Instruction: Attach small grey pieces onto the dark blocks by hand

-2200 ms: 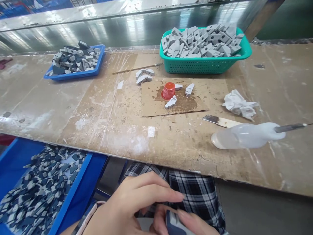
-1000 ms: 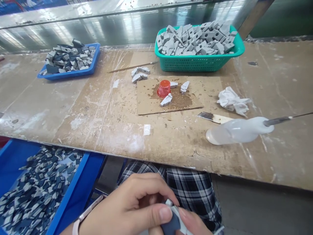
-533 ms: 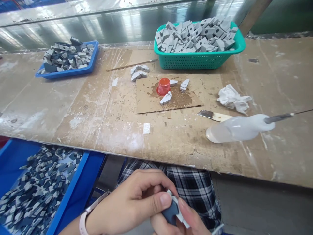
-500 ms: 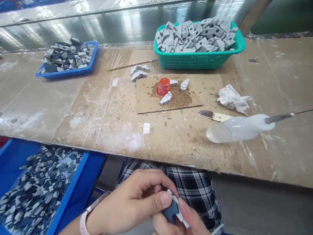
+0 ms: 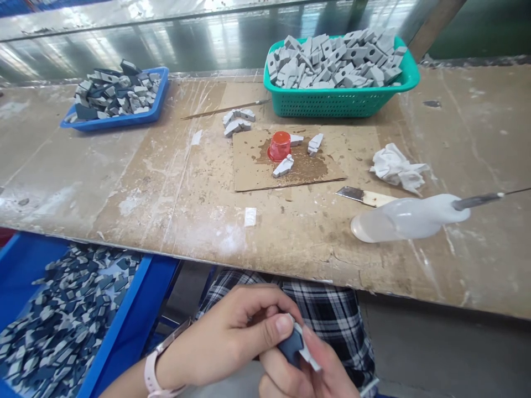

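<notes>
Low in the view, below the table edge and above my lap, both hands meet on one small dark blue-grey piece [image 5: 292, 346] with a pale layer on its side. My left hand [image 5: 226, 337] is closed, thumb pressed on the piece's top. My right hand [image 5: 307, 373] comes up from the bottom edge, fingers pinched on the same piece from below and the right. A watch strap sits on my left wrist.
On the worn table [image 5: 174, 188]: a green basket [image 5: 344, 102] of grey blocks, a blue tray [image 5: 116, 116] of mixed pieces, a red cup [image 5: 279, 146] on stained cardboard [image 5: 253, 171], loose grey pieces, crumpled cloth [image 5: 396, 168], a scraper [image 5: 365, 195], a pale squeeze bottle [image 5: 409, 218]. A blue bin [image 5: 128, 326] of dark chips stands at my lower left.
My left fingers curled in from stretched out to a thumb pinch on the piece. Both hands rose slightly, and the pale layer now shows at the piece's edge.
</notes>
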The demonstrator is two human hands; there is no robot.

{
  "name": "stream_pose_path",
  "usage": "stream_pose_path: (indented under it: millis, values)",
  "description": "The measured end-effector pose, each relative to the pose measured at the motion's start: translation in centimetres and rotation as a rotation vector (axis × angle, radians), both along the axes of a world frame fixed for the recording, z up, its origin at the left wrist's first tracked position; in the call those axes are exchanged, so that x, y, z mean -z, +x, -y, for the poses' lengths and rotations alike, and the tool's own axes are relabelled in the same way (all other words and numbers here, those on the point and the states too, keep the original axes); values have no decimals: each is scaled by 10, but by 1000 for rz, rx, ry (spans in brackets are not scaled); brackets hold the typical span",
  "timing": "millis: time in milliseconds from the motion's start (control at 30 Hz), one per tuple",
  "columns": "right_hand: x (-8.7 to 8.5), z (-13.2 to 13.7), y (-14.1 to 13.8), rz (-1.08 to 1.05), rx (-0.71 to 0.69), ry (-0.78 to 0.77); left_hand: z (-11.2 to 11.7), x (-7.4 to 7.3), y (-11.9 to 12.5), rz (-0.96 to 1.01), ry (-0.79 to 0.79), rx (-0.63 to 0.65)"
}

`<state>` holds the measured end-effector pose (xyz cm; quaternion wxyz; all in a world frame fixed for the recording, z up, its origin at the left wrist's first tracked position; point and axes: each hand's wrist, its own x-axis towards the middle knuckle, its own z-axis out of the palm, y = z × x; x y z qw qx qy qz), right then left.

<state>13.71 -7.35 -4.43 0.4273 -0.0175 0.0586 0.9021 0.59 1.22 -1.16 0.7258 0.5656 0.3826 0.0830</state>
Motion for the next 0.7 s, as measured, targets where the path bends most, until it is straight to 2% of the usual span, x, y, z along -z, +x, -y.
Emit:
stream_pose_path:
  millis: [67, 200, 300, 433, 533, 700]
  values:
    - [3, -4, -2, -43, -27, 76, 1, 2, -1, -11, -28, -10]
    - [8, -6, -10, -65, 66, 89, 0, 7, -2, 13, -88, -28]
    - [11, -4, -12, -87, 59, 105, -1, 11, -2, 55, -118, -41]
    - [12, -1, -12, -105, 40, 24, -1, 18, -1, 90, -136, -51]
    - [12, -2, -12, -199, 115, -17, -2, 22, 0, 101, -151, -61]
    - [11, -2, -16, -311, 164, -129, -5, 25, 0, 117, -148, -48]
